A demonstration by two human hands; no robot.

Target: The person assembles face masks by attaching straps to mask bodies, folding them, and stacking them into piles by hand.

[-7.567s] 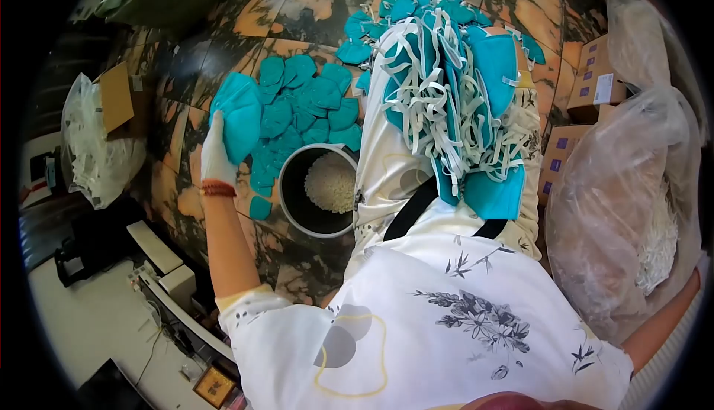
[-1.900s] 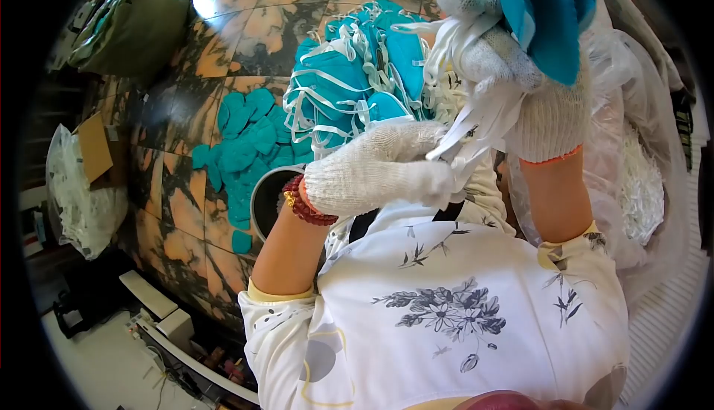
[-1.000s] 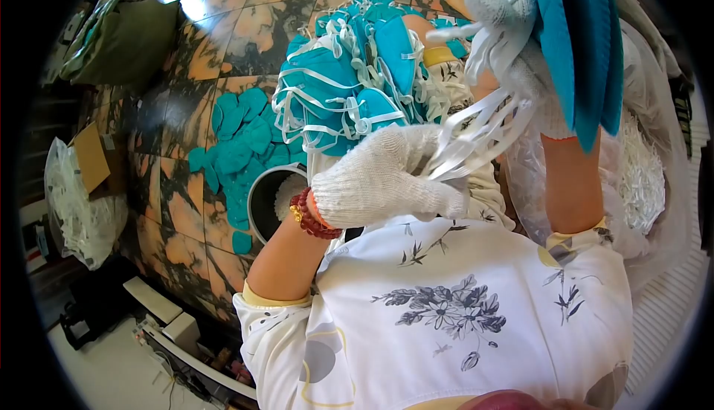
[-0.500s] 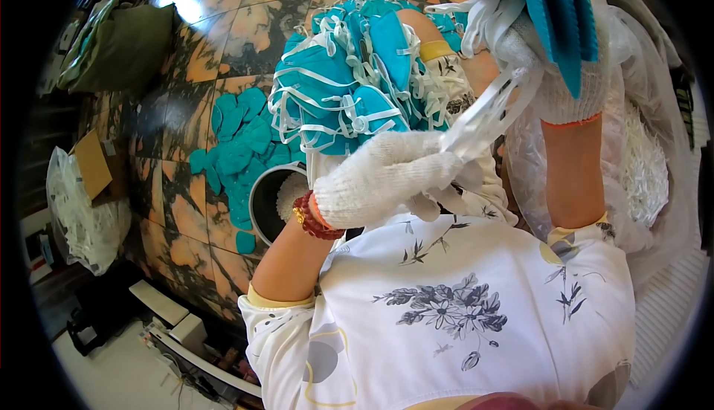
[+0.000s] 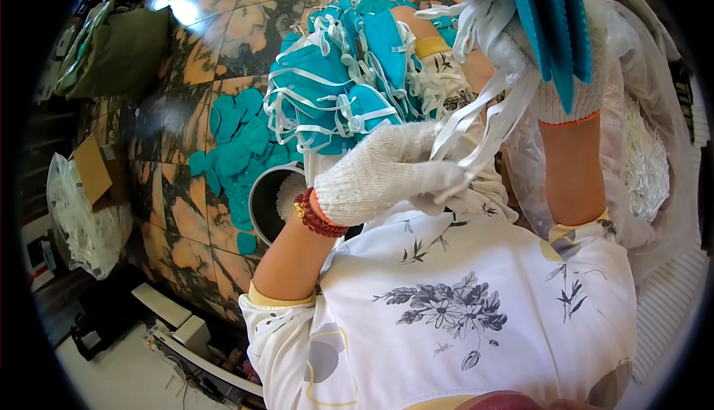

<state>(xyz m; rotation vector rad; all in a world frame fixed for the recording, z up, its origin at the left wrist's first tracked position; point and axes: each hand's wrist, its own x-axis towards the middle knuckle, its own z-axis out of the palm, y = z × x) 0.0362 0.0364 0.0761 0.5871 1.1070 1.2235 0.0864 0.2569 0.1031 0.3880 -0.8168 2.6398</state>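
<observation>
At the far left a clear plastic bag point(image 5: 85, 217) slumps beside a brown cardboard piece point(image 5: 93, 168), with a green cloth bundle point(image 5: 123, 53) beyond. Flat teal pieces point(image 5: 242, 142) lie heaped and overlapping on the marble floor point(image 5: 178, 209), with no straps that I can make out. A dark pot point(image 5: 264, 205) with white grains point(image 5: 288, 196) stands just beside the heap, within easy reach of the left arm.

Next come strapped teal masks point(image 5: 309, 72), piled across the lap, which seems to serve as a handy resting place. In front of the shirt the gloved left hand point(image 5: 387, 176) meets the lower ends of the white straps point(image 5: 519, 109) — whether it is clenched on them I cannot tell. The gloved right hand point(image 5: 513, 47) is raised, grasping those straps higher up; several held masks point(image 5: 549, 31) lie against it, apparently bunched so their straps run together.

At the far right a large clear bag point(image 5: 632, 60) contains thin white strips point(image 5: 645, 165). No brand, label or writing is readable.
</observation>
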